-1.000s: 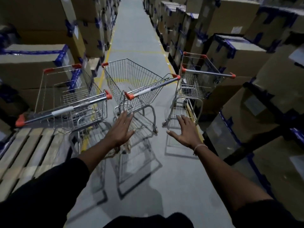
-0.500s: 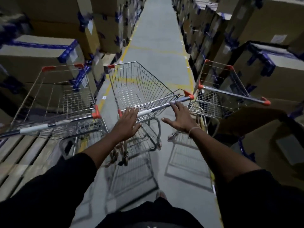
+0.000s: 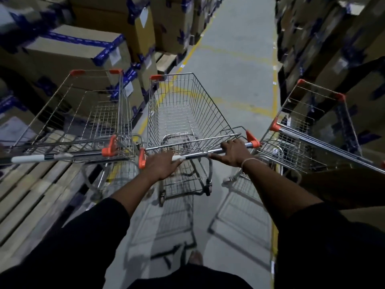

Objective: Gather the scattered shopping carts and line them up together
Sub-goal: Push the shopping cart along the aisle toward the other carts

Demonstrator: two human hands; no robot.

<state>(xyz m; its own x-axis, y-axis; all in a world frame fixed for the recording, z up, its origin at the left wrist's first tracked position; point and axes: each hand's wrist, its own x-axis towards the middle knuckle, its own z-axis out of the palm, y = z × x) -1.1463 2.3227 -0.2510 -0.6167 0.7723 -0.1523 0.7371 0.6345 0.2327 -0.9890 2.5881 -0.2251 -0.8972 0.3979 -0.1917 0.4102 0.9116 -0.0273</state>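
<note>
While both hands sit on the handlebar, scene reads as:

Middle cart [image 3: 187, 113]: centre of aisle, basket pointing far, handlebar [image 3: 200, 152] nearest the person, orange end caps L & R.
Left hand [image 3: 161, 166]: on handlebar's L part, just R of the orange cap; fingers curled over the bar, gripping it.
Right hand [image 3: 234, 152]: on handlebar's R part, just L of the orange cap; fingers wrapped over the bar, thumb stretched L along it. Thin band on wrist.
Left cart [image 3: 83, 122]: just beside middle cart on its L, roughly parallel, its bar end close to middle cart's L cap; touching or not, can't tell. Stands partly over wooden pallet [image 3: 27, 197].
Right cart [image 3: 312, 138]: R of middle cart, angled, its near corner close to R end of handlebar; contact unclear.
Boxes [image 3: 68, 53]: cardboard w/ blue tape, stacked both sides of aisle.
Floor [image 3: 235, 65]: grey, yellow lines running far.
</note>
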